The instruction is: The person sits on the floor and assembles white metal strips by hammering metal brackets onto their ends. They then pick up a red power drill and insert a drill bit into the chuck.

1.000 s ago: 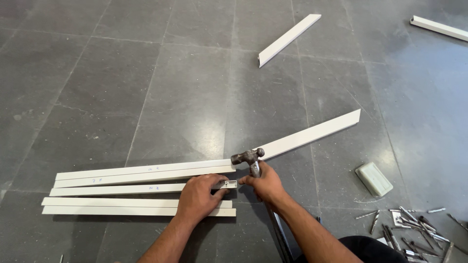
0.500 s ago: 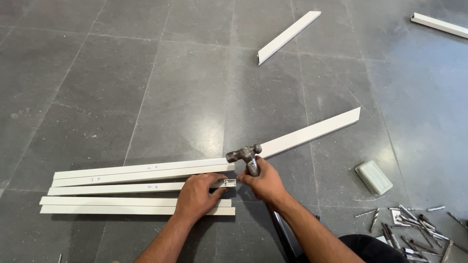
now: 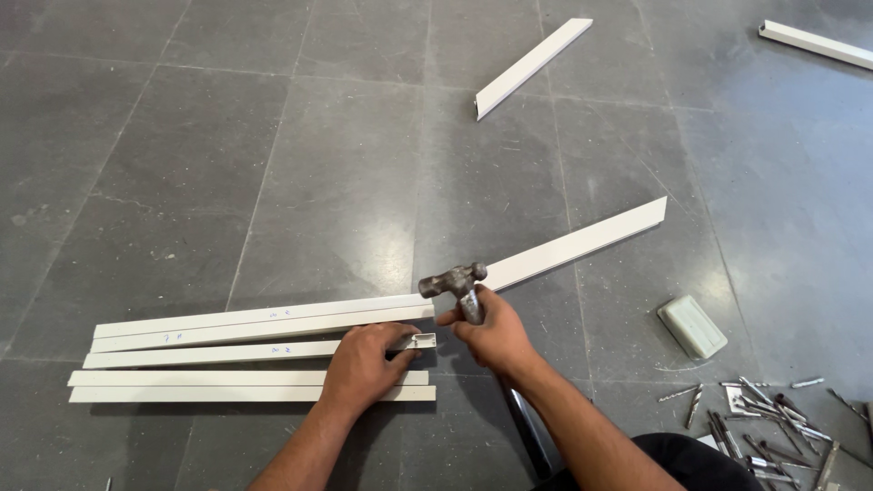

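- Steel, dark and ball-ended, is the head of the hammer (image 3: 453, 281) that the right hand (image 3: 491, 332) grips close under the head, fingers curled tight round the handle; the head hovers just above the end of a white strip, not touching it as far as I can tell.
- At nine o'clock from that hand, the left hand (image 3: 364, 365) lies palm down, fingers pressed together on the short white channel strip (image 3: 227, 352), thumb and forefinger pinching its open end just under the hammer.
- Progress, as a judgement: the strip is held and lined up and the hammer is raised close over it, so the striking at this end looks under way rather than finished; nothing shows a finished joint.
- White strips in the bundle under the hands: five, I think, though the two lowest lie so close that the count is unsure. The long white strip (image 3: 564, 248) runs out toward two o'clock.
- Loose white strips farther off: two, one at twelve o'clock (image 3: 532, 68) and one at the frame's edge toward two o'clock (image 3: 814, 44).
- One pale green rectangular block (image 3: 692, 325) at three o'clock on the grey tiled floor (image 3: 227, 136).
- One scatter of metal drill bits and screws (image 3: 764, 427) at four o'clock, too many and too small to count.
- Hammers: one. Hands: two.
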